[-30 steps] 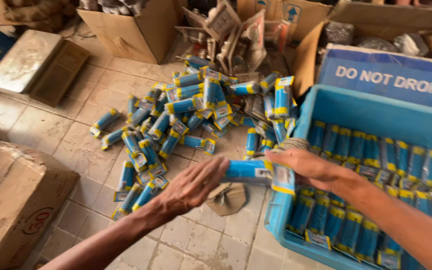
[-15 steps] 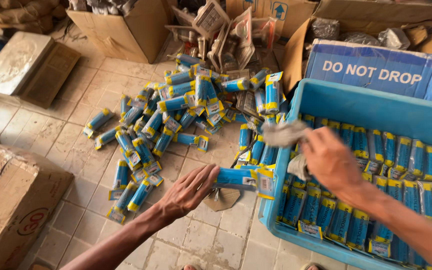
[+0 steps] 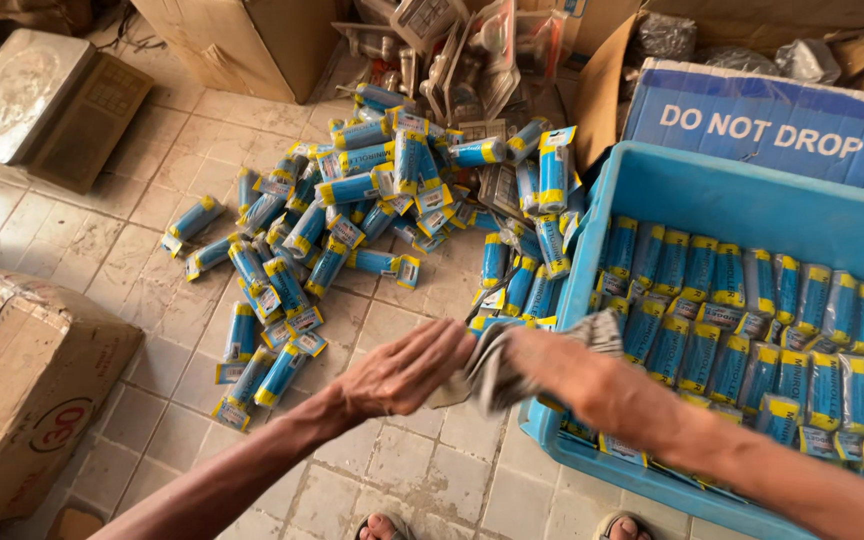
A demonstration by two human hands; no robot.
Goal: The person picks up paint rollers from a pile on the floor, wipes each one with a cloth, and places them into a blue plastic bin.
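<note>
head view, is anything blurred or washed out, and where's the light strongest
Head view: the left hand and right hand are motion-blurred, as is the crumpled grey wrapper between them; the scattered blue-and-yellow packaged tubes on the pale tiled floor stay sharp; light is brightest on the floor at the left, without harsh glare.

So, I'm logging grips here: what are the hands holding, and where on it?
Both hands, left hand and right hand, meet on a grey crumpled wrapper between them, each gripping one side; its exact kind cannot be told.

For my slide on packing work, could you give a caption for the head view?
Both hands, left hand and right hand, meet on a grey cloth beside a blue crate of packets.
</note>
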